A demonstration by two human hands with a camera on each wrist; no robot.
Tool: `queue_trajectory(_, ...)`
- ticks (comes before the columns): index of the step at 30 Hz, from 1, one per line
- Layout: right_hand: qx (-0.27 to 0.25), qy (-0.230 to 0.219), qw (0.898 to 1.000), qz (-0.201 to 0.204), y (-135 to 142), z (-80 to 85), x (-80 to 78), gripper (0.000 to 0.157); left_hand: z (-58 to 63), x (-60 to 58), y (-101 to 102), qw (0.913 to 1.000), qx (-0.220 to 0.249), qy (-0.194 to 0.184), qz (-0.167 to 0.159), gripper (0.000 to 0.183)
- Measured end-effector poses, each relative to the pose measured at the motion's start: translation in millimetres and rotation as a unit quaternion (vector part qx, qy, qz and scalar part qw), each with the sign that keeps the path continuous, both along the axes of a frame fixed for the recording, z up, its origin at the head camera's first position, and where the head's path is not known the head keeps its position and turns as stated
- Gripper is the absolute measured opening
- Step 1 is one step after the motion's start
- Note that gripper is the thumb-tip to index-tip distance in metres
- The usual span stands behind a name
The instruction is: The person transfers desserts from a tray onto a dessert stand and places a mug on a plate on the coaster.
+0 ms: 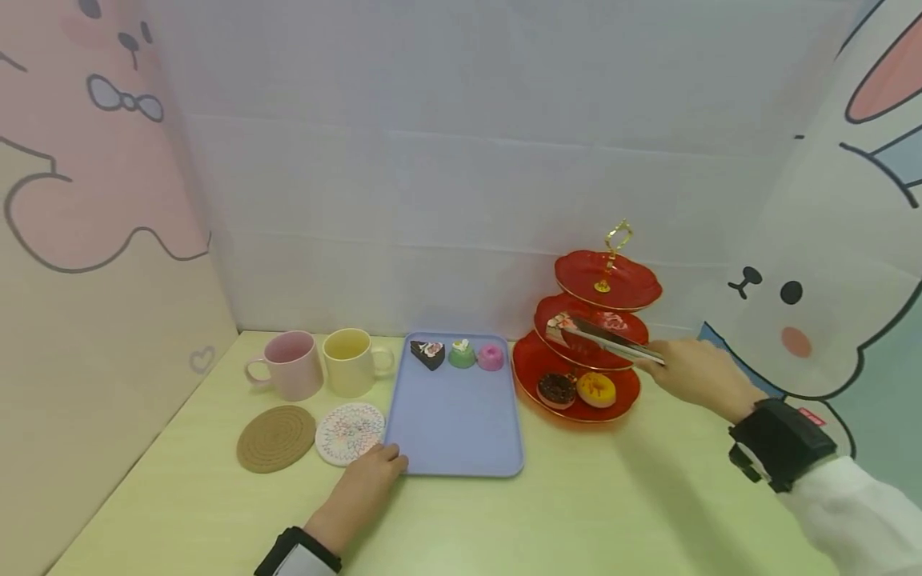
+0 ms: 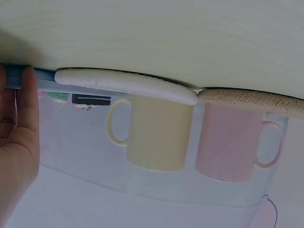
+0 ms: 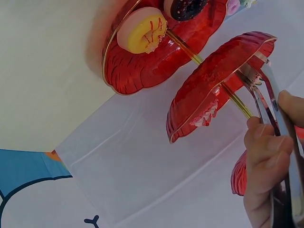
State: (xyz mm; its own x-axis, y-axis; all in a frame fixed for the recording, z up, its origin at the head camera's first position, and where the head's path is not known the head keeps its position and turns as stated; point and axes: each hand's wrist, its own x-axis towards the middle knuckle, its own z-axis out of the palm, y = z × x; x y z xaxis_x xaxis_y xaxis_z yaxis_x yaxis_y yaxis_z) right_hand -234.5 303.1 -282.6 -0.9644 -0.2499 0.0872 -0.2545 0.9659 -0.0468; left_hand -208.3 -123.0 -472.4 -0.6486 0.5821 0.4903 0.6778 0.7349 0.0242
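Note:
My right hand grips metal tongs at the right. Their tips reach over the middle plate of a red three-tier stand, at a small pale cake piece; the tips partly hide it. A pink-and-white sweet sits on that plate too. My left hand holds the near left corner of a blue tray, thumb and fingers at its rim. Along the tray's far end lie a chocolate cake slice, a green sweet and a pink ring-shaped sweet.
A chocolate donut and a yellow donut lie on the stand's bottom plate. Left of the tray stand a yellow mug and a pink mug. Before them lie a white patterned coaster and a brown coaster.

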Motion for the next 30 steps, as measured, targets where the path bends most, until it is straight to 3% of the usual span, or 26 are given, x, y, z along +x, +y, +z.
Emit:
queue_trajectory(18,0.003,-0.019,0.999,-0.045,-3.2,-12.9,-10.6,0.037,-1.0,1.2,0.5,0.9998,-0.011,-0.01,0.013,0.016)
queue_trajectory(30,0.005,-0.013,0.998,-0.054,-2.2,-11.2,-6.5,0.044,-0.6,0.2,-0.8,0.9999,-0.008,-0.009,0.006,0.017)
